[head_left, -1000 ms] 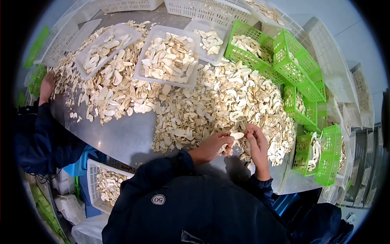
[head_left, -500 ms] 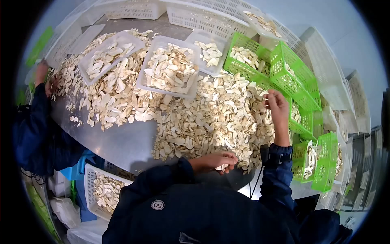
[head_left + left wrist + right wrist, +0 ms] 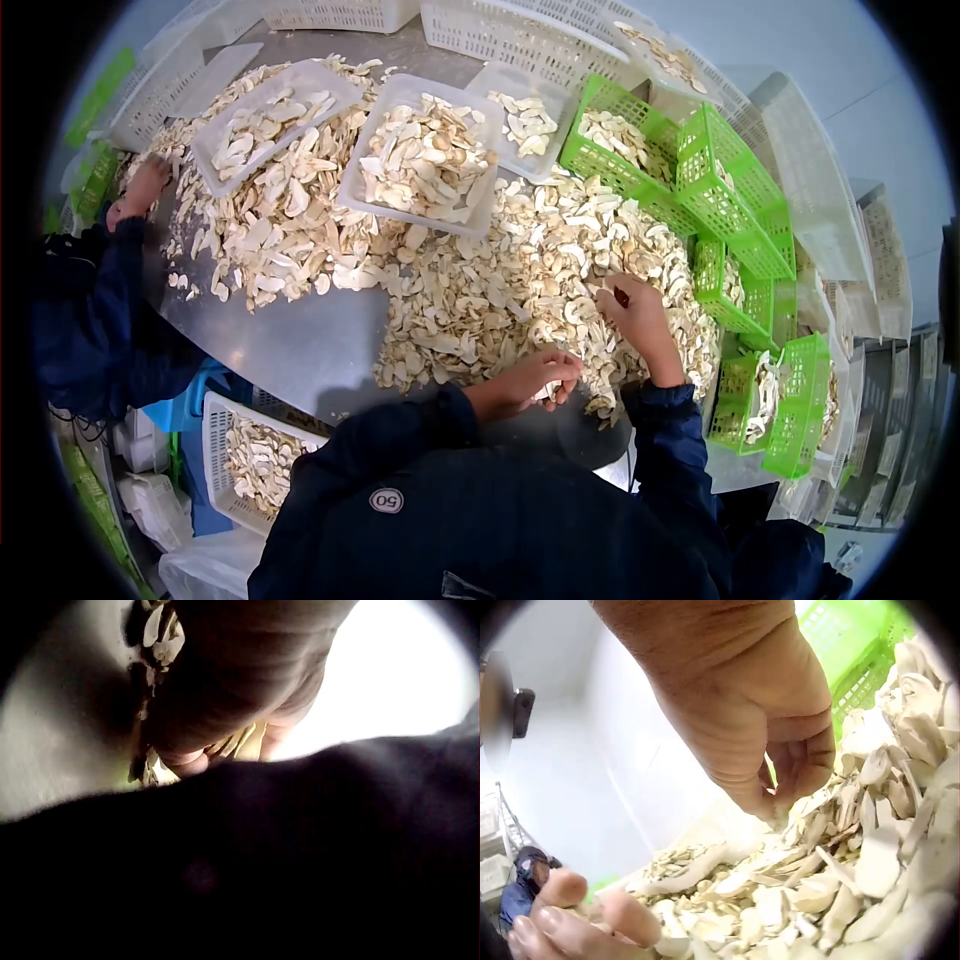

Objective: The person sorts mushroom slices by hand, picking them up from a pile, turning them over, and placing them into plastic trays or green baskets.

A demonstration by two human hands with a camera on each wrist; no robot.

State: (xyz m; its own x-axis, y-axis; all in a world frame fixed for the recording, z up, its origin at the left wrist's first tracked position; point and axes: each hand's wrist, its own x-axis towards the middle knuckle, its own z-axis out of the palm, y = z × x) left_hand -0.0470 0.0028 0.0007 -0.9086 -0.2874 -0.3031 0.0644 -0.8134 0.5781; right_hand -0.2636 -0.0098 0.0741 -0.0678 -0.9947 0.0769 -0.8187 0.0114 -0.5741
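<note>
A broad heap of pale dried mushroom slices (image 3: 460,310) covers the table in front of the person. Low at the heap's near edge, the left hand (image 3: 530,383) holds a few slices in its curled fingers; the left wrist view shows their pale edges (image 3: 247,742) beneath the palm. Farther right, the right hand (image 3: 642,318) reaches down to the heap. Seen from the right wrist, its thumb and fingertips (image 3: 769,806) come together on a pale mushroom slice (image 3: 781,820) at the heap's surface. Loose slices (image 3: 877,862) lie all around beneath this hand.
Green baskets (image 3: 735,190) with slices line the right side. Translucent trays (image 3: 350,195) of slices rest on the heap at the back. White crates (image 3: 520,40) stand behind. Another person's hand (image 3: 140,190) works at the left. A white crate (image 3: 215,450) sits below the table edge.
The right hand went from beside the left hand out to the heap's far right near the green baskets, then back down to the middle right. The left hand stays low, slightly lower than before.
</note>
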